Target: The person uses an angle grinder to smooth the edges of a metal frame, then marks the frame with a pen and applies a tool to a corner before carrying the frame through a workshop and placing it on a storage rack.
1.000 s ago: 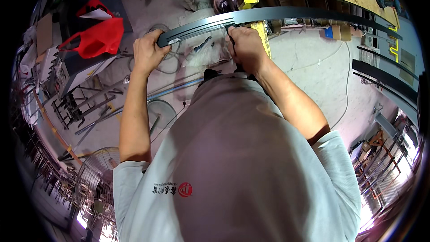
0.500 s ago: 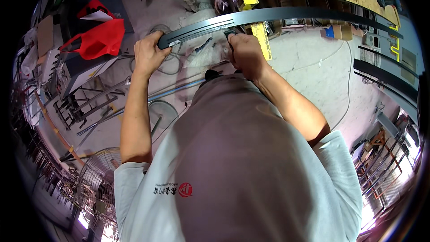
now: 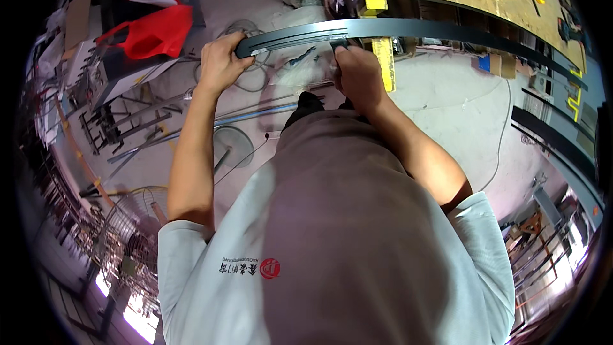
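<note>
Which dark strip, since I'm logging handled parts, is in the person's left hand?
The long dark strip across the top, its grooved end gripped by the left hand. The other dark strips, near the right edge, are in neither hand.

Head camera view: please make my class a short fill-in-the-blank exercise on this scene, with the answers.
1. The left hand grips the ____ end of the long dark profile.
2. Of the profile's near and far edges, the right hand is by the ____ one.
3. The bag-like item at the upper left is coloured ____.
4. The person's shirt has ____ sleeves.

Missing words: left; near; red; short.
</note>
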The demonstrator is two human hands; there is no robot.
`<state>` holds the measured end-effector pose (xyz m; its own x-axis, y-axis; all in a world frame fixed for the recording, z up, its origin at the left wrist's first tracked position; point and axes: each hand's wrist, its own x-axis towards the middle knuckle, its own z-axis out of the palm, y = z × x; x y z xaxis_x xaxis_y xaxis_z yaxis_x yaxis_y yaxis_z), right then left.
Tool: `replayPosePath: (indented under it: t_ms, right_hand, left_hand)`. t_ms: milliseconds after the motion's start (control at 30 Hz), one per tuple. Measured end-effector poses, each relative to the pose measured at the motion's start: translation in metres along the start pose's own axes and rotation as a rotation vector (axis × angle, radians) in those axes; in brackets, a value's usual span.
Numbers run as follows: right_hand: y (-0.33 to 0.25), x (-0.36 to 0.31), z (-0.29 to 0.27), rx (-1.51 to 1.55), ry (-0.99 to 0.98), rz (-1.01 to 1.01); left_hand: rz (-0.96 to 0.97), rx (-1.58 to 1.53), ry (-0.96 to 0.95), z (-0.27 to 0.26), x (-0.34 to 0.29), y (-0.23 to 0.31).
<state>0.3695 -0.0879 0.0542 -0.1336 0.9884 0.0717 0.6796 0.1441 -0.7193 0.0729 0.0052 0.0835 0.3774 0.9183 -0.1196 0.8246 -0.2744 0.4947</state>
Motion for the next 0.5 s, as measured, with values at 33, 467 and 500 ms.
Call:
replayPosePath:
  t_ms: [33, 467, 500]
  right_hand:
    - [0.002, -0.003, 0.001, -0.167, -0.050, -0.013]
    - [-0.040, -0.020, -0.008, 0.197, 0.125, 0.503]
    - [-0.047, -0.018, -0.003, 0.176, 0.152, 0.547]
  left_hand:
    - [-0.003, -0.003, 0.000, 0.000, 0.000, -0.001]
    - [0.012, -0.014, 0.017, 0.001, -0.001, -0.004]
    - [0.018, -0.008, 0.015, 0.001, -0.001, -0.005]
